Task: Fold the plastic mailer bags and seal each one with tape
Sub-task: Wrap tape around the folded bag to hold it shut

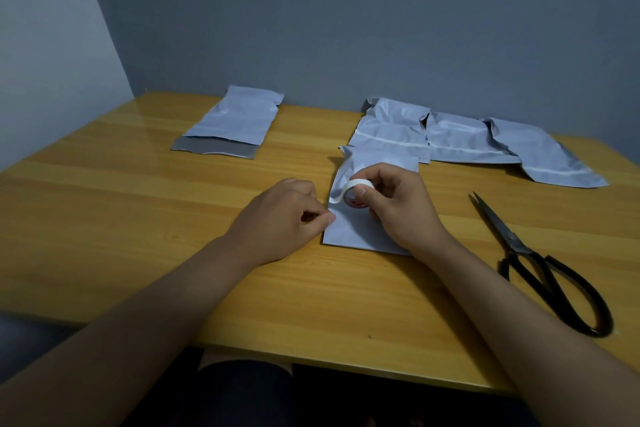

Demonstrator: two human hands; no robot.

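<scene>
Two hands work at frame centre: right hand (pixel 391 204) grips the tape roll (pixel 353 196) over the folded mailer bag (pixel 356 229); left hand (pixel 287 218) pinches the tape end (pixel 333 200). Pull taut and straight before pressing down.

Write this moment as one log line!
step: pulling tape | right hand: holds tape roll | left hand: pinches tape end | under: folded mailer

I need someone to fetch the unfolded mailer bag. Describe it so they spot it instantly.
On the yellow wooden table, look to the far left edge by the wall. The flat pale grey plastic mailer bag lies alone there, dark grey flap open, no white tape strip, unlike the taped bags on the right.
</scene>
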